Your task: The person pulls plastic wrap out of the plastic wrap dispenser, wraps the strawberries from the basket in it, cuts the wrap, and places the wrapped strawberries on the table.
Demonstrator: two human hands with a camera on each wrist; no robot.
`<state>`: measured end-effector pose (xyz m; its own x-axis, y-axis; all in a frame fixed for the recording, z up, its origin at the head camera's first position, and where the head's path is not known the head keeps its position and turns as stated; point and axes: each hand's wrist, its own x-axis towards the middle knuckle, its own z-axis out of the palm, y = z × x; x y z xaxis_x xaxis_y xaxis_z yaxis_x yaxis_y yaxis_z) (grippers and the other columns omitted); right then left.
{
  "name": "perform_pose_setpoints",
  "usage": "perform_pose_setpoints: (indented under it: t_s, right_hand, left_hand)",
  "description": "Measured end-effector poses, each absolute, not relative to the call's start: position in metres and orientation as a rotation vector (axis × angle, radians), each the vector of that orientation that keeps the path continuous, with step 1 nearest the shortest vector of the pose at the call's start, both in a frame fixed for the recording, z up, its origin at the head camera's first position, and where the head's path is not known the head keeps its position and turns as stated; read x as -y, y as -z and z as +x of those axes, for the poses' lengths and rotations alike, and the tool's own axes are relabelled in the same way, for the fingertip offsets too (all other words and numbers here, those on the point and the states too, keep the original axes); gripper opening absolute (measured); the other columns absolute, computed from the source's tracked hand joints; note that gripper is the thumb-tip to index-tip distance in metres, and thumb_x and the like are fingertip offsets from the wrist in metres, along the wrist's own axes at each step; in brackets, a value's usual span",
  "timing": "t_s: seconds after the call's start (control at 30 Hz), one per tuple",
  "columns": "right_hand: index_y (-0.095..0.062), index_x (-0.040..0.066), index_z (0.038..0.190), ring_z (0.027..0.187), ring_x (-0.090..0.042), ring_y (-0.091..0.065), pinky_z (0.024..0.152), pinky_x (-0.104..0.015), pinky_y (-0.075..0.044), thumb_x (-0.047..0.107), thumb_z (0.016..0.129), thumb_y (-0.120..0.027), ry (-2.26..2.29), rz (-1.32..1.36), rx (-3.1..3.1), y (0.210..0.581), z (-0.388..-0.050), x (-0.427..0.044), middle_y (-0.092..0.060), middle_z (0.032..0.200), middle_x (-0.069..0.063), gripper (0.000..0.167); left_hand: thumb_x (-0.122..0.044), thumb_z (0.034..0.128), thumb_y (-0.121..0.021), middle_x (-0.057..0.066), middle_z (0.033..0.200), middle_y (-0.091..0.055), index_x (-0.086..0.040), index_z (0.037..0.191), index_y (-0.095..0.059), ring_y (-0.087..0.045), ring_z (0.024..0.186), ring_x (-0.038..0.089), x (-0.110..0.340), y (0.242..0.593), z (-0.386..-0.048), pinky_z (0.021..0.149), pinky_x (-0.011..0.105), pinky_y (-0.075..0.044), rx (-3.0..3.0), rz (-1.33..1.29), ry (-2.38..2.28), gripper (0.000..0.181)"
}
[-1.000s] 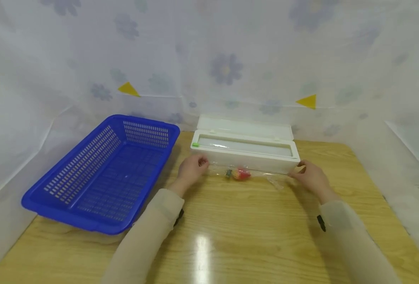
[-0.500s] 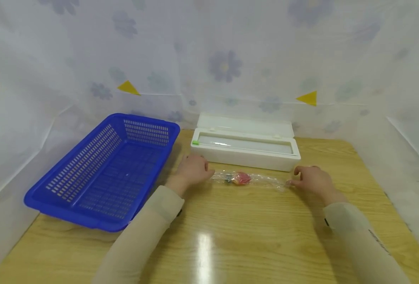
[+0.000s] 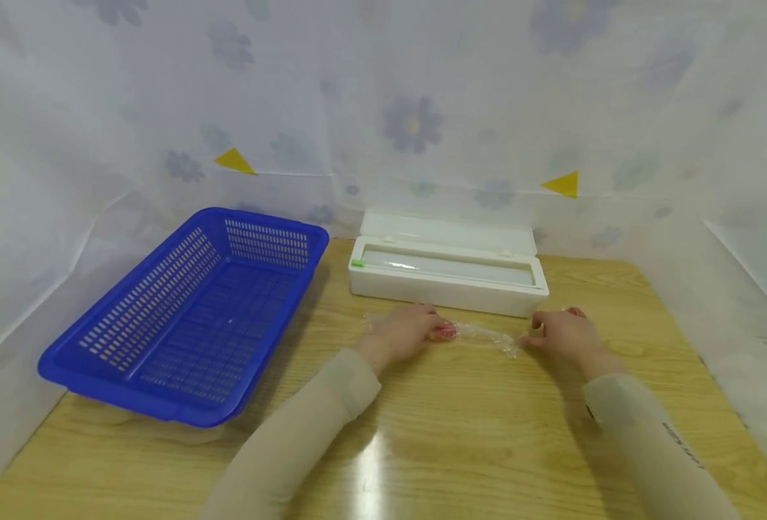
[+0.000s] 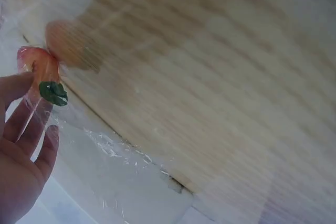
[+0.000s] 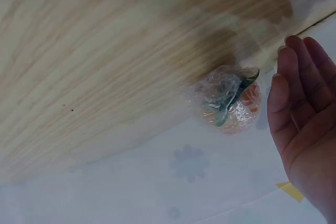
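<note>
A small red-and-orange fruit with a green leaf [image 4: 53,93] lies in clear plastic wrap [image 3: 484,334] on the table in front of the white box. My left hand [image 3: 406,331] holds the fruit, thumb on one side and fingers on the other; in the head view it hides most of it. At the wrap's right end, my right hand [image 3: 565,338] is held just above the table. Its fingers are fairly straight in the right wrist view, apart from the wrapped fruit [image 5: 231,100]. Behind both hands stands the white plastic-wrap dispenser [image 3: 448,295], its lid [image 3: 448,231] raised.
A blue slotted basket [image 3: 182,413] stands at the left of the wooden table [image 3: 474,433]. On the dispenser's left end sits a small green slider [image 3: 357,263]. Flower-patterned sheeting [image 3: 481,94] rises behind the table and at both sides.
The wrap has come away from the dispenser and dropped nearer to me. My left hand has moved right from the wrap's left end onto the fruit. My right hand has moved slightly away from the wrap.
</note>
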<state>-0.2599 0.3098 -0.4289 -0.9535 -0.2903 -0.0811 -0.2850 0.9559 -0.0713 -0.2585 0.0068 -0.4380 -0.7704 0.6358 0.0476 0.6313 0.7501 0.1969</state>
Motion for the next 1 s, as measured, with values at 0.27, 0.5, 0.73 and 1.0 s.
perform_pose_setpoints:
  t_s: [0.27,0.5,0.73,1.0]
  right_hand:
    - [-0.065,0.01,0.092,0.065,-0.018,-0.054,0.057,-0.038,-0.044,0.062,0.072,-0.067,0.03,-0.48,-3.089,0.428,-0.255,-0.319,-0.064,0.071,0.003,0.056]
    - [-0.063,0.006,0.093,0.057,-0.017,-0.053,0.05,-0.034,-0.043,0.047,0.082,-0.065,0.005,-0.454,-3.081,0.421,-0.251,-0.333,-0.064,0.078,-0.004,0.043]
    - [-0.066,0.004,0.096,0.066,-0.02,-0.06,0.058,-0.039,-0.049,0.03,0.093,-0.057,0.228,-0.589,-3.179,0.402,-0.251,-0.274,-0.067,0.08,-0.008,0.028]
    - [-0.066,0.004,0.103,0.089,-0.031,-0.063,0.076,-0.045,-0.052,0.031,0.086,-0.062,-0.001,-0.901,-3.035,0.426,-0.248,-0.2,-0.067,0.098,-0.013,0.033]
  left_hand:
    - [-0.01,0.093,-0.052,-0.002,0.119,-0.065,-0.02,0.118,-0.063,-0.058,0.113,0.017,-0.003,0.438,-0.266,0.102,0.031,-0.043,-2.928,0.868,-0.426,0.029]
    - [-0.01,0.0943,-0.049,0.0,0.114,-0.067,-0.017,0.111,-0.066,-0.06,0.11,0.019,0.002,0.439,-0.267,0.099,0.032,-0.045,-2.949,0.845,-0.528,0.025]
    - [-0.01,0.0938,-0.05,0.0,0.113,-0.067,-0.018,0.113,-0.065,-0.061,0.108,0.018,-0.002,0.439,-0.265,0.098,0.031,-0.046,-2.998,0.922,-0.403,0.026]
    - [-0.008,0.0879,-0.058,0.0,0.119,-0.063,-0.019,0.118,-0.063,-0.056,0.115,0.019,-0.005,0.442,-0.264,0.103,0.032,-0.041,-2.973,0.925,-0.452,0.033]
